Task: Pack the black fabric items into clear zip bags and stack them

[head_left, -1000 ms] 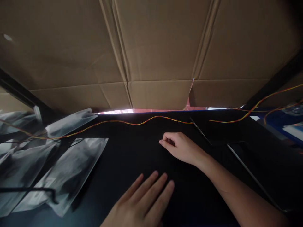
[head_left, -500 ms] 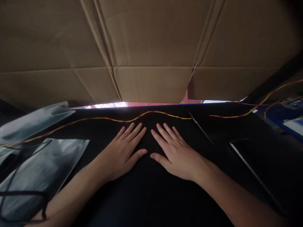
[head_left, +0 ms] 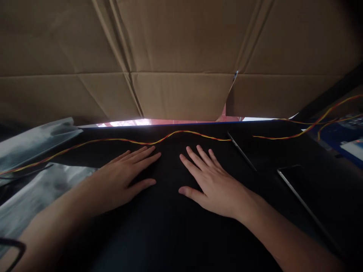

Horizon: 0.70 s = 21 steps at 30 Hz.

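My left hand point(head_left: 124, 177) is palm down over the black tabletop point(head_left: 170, 230), fingers stretched out and holding nothing. To its right, my right hand point(head_left: 212, 181) lies flat on the same surface with fingers spread. A twisted red and yellow wire point(head_left: 184, 132) runs across just beyond the fingertips of both hands. Left of my left hand is a translucent plastic bag point(head_left: 56, 185), partly covered by my left forearm. Two dark, flat devices with thin metallic edges lie to the right of my right hand: a farther device point(head_left: 244, 145) and a nearer device point(head_left: 309, 204).
A creased cardboard sheet point(head_left: 181, 41) stands upright behind the table. Another plastic bag point(head_left: 39, 141) sits at the back left. On the far right are a blue object point(head_left: 329, 143) and more wire. A black cord point(head_left: 17, 243) crosses the lower left corner.
My left hand has moved left, away from my right hand, and its fingers now point more to the right. My right hand stays in about the same place. The view has shifted slightly.
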Motion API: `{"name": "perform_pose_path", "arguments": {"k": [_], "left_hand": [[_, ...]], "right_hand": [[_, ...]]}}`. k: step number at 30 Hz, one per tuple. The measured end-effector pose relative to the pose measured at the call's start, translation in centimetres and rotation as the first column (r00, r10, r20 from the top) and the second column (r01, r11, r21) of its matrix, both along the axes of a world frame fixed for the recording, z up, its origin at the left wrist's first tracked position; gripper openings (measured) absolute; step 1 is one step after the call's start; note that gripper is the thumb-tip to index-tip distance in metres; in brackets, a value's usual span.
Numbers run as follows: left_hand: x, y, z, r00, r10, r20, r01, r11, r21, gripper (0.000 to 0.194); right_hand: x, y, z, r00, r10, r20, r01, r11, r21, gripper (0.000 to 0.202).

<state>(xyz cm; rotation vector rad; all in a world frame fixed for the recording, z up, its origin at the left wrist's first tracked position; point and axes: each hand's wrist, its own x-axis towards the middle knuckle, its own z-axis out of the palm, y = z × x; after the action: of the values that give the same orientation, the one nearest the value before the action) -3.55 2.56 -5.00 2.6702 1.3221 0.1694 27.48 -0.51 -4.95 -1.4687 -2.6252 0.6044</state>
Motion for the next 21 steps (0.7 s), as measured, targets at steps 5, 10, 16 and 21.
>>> {"name": "perform_pose_path", "arguments": {"k": [5,10,16,21], "left_hand": [[1.3,-0.8,0.7,0.996,-0.086,0.033,0.086,0.996,0.008,0.068],[5.4,-2.9,-0.6,0.986,-0.163,0.019,0.163,0.987,0.013,0.075],[4.9,-3.0,-1.4,0.985,-0.175,0.004,0.175,0.983,0.048,0.082],[4.9,-3.0,-1.2,0.984,-0.178,-0.004,0.178,0.983,0.052,0.083]], "right_hand": [[-0.2,-0.3,-0.1,1.000,-0.003,0.012,0.003,0.999,0.036,0.090],[-0.2,-0.6,-0.1,1.000,0.004,0.018,-0.005,0.999,0.044,0.087],[0.0,-0.5,0.3,0.999,0.025,0.034,-0.024,0.999,-0.022,0.093],[0.1,-0.4,0.5,0.998,0.027,0.062,-0.023,0.998,-0.063,0.094]]}}
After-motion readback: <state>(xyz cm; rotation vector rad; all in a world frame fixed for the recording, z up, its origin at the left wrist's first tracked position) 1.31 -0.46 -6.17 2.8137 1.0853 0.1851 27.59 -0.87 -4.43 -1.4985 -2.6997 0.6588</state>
